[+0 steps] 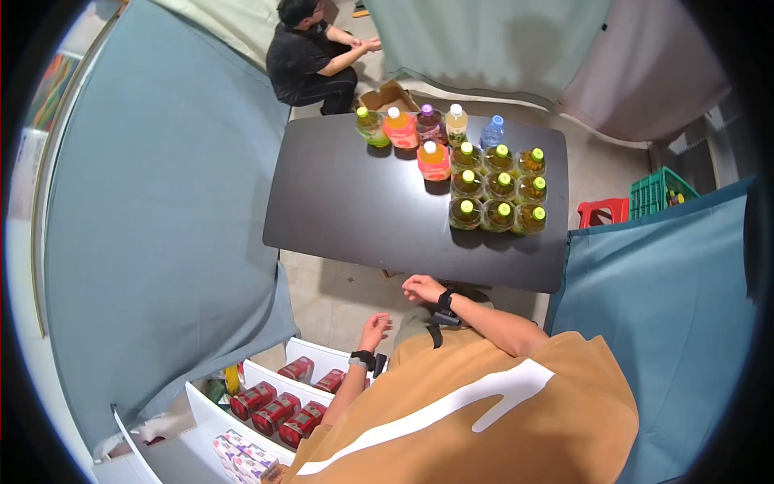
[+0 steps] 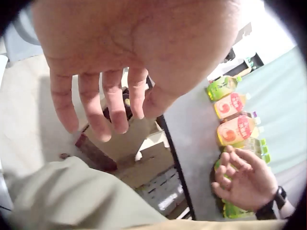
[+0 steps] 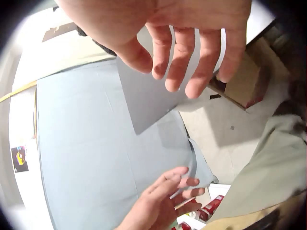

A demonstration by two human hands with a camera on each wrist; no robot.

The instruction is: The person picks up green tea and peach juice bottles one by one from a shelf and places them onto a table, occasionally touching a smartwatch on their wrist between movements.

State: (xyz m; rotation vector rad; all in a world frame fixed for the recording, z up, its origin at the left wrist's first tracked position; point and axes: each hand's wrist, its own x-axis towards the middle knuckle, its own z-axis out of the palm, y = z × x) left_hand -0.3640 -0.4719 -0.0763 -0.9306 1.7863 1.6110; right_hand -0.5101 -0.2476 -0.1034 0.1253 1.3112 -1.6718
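My left hand (image 1: 376, 329) hangs in the air between the shelf unit and my lap, holding nothing. Its fingers look loosely bent in the left wrist view. My right hand (image 1: 424, 288), also holding nothing, hovers just off the near edge of the dark table (image 1: 347, 202), fingers relaxed. Green-capped tea bottles (image 1: 500, 184) stand upright in a tight block on the table's right side. A white-capped bottle with a pink label (image 1: 434, 164) stands left of them. Behind it are a matching bottle (image 1: 401, 131), a green bottle (image 1: 371, 129), a purple-capped bottle (image 1: 431, 127) and a pale drink bottle (image 1: 456, 127).
A blue-capped clear bottle (image 1: 493, 132) stands at the table's back right. Red packages (image 1: 276, 414) and white patterned cartons (image 1: 242, 458) fill white bins (image 1: 193, 440) at lower left. A person (image 1: 310, 60) sits beyond the table. A red stool (image 1: 603, 213) and green crate (image 1: 655, 194) stand right.
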